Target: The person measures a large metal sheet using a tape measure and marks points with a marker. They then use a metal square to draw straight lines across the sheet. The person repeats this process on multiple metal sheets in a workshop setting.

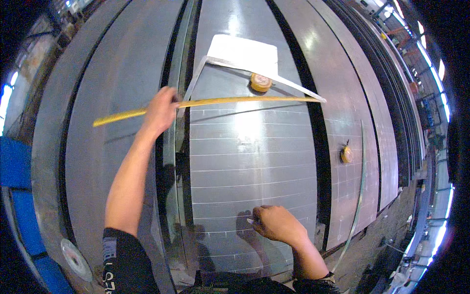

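My left hand [161,111] is closed on a long yellow measuring strip [235,100] that lies across several grey metal plates, its left end sticking out past my wrist. The strip's right end meets the tip of a thin metal angle piece [298,88]. In my right hand [279,224], low over the middle plate [249,161], a small white stick like chalk [251,221] pokes out between closed fingers. Pale lines run across that plate in several rows. A yellow tape measure [261,82] sits just beyond the strip, beside a white sheet [243,53].
Dark gaps [320,171] separate the long plates. Another yellow tape measure [346,155] rests on the right plate, near a thin greenish strip [361,186]. A round disc [76,259] lies at lower left, close to blue panels [24,210]. Stacked dark bars [387,83] line the right side.
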A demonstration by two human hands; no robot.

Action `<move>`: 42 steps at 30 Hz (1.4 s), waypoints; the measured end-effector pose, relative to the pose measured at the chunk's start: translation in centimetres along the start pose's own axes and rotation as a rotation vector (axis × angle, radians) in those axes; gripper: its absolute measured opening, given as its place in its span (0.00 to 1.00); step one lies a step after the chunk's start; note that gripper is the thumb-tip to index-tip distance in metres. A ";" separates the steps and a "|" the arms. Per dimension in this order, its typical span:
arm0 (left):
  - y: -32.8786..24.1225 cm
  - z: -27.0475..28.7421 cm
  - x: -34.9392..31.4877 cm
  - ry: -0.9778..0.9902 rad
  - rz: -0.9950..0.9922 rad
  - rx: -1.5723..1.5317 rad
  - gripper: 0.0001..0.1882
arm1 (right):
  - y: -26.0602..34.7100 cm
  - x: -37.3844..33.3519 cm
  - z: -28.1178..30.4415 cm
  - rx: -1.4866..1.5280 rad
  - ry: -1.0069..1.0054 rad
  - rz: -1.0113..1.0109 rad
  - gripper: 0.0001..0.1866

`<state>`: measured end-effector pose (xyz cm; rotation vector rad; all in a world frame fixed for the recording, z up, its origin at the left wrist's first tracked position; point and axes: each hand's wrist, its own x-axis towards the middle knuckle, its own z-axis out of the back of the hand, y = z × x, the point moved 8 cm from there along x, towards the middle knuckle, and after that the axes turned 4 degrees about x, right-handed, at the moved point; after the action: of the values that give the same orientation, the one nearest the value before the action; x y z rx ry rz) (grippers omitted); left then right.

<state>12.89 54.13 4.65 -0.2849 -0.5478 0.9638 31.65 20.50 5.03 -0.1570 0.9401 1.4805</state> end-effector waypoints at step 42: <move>-2.2 20.7 -72.0 -0.321 0.983 0.339 0.24 | -7.1 -35.2 -24.3 0.160 -0.317 -0.009 0.20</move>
<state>-29.57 -7.50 0.32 -0.0767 -0.5189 2.0555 33.65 -22.75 7.57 0.1859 0.7927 1.3658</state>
